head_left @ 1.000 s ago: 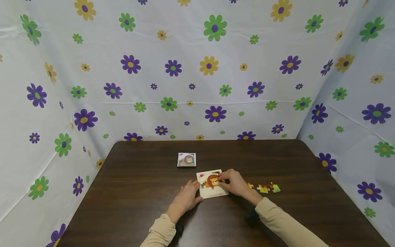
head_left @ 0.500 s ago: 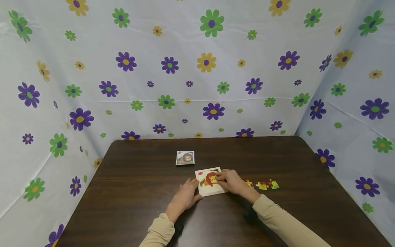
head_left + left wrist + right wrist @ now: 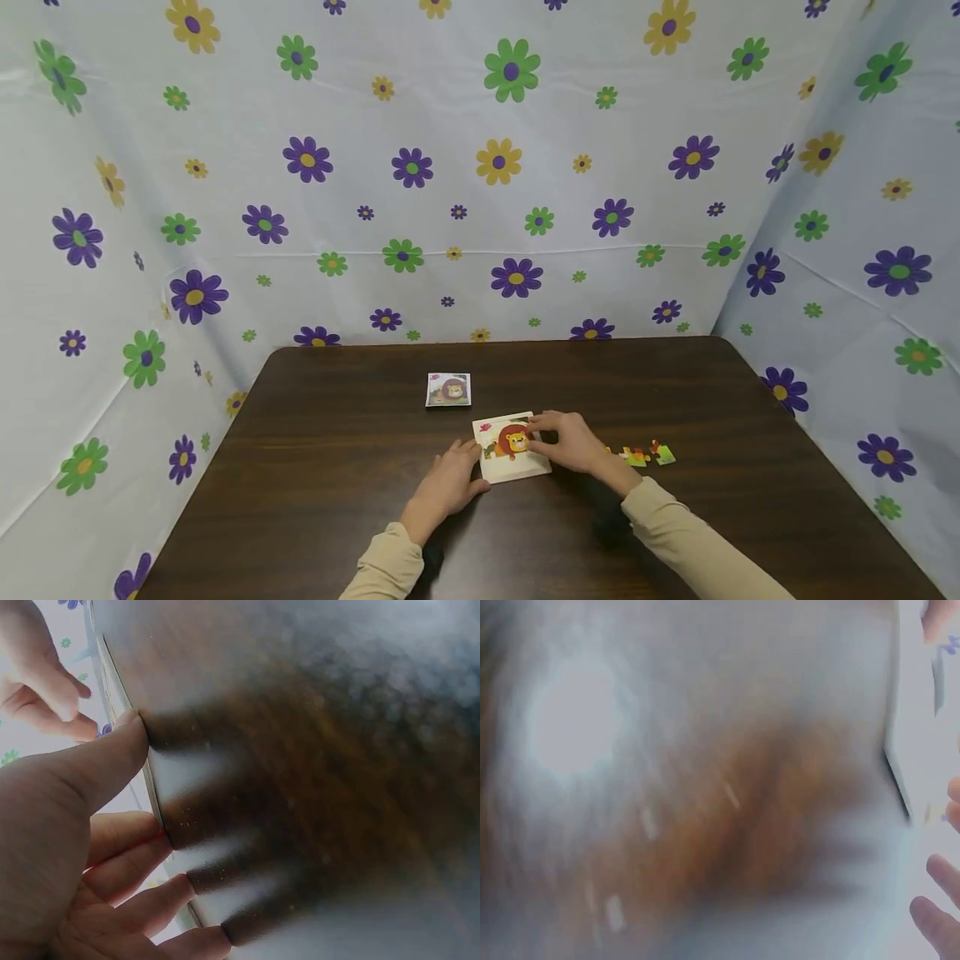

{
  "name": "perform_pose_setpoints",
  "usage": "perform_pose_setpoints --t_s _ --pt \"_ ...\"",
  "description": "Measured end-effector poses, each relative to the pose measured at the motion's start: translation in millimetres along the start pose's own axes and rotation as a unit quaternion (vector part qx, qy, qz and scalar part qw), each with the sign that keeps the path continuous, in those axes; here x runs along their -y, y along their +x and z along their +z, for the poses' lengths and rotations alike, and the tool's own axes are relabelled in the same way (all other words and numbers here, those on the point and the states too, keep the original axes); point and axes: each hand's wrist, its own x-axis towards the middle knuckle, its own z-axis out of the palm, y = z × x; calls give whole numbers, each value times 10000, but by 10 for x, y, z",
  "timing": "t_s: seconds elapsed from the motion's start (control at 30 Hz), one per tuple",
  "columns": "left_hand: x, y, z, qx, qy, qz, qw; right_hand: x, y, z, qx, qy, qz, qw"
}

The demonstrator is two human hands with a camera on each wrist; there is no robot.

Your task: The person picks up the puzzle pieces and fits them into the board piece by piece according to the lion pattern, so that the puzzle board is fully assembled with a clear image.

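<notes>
A pale square puzzle board (image 3: 517,477) lies slightly turned on the dark table, partly filled with a lion picture (image 3: 513,439). My left hand (image 3: 447,482) rests at its left side, fingers along the edge and thumb near the front corner. In the left wrist view, the left fingertips (image 3: 135,724) touch the board's rim. My right hand (image 3: 572,442) is over the board's right part, thumb and index finger pinching a puzzle piece beside the lion's face; the hand mostly hides that piece. The right wrist view is blurred, with fingertips (image 3: 934,919) at its right edge.
Several loose puzzle pieces (image 3: 637,457) lie right of the board, partly behind the right forearm. A small card (image 3: 448,390) with a lion picture sits farther back. A flowered curtain (image 3: 420,208) stands around the back and sides of the dark table (image 3: 315,450).
The right hand shifts slightly at the board's right part, its thumb and index finger a little farther apart. The left hand stays at the board's edge. The head view tilts a little.
</notes>
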Motion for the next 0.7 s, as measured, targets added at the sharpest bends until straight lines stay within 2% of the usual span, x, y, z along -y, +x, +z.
perform_pose_setpoints --t_s 0.2,0.37,0.43,0.6,0.7 --pt "-6 7 6 -13 -100 38 9999 -212 -157 -247 -56 -35 536 9985" --pt "-2 3 14 -13 -80 33 10000 -369 -323 -421 -133 -252 433 9987" --pt "-1 -1 20 -18 -85 28 10000 -415 -384 -479 11 -292 468 9985" --pt "-3 1 14 -39 -74 36 10000 -509 -514 -592 711 -445 944 9920" --pt "-6 5 4 -24 -35 51 10000 -555 -562 -626 882 -518 1089 9888"
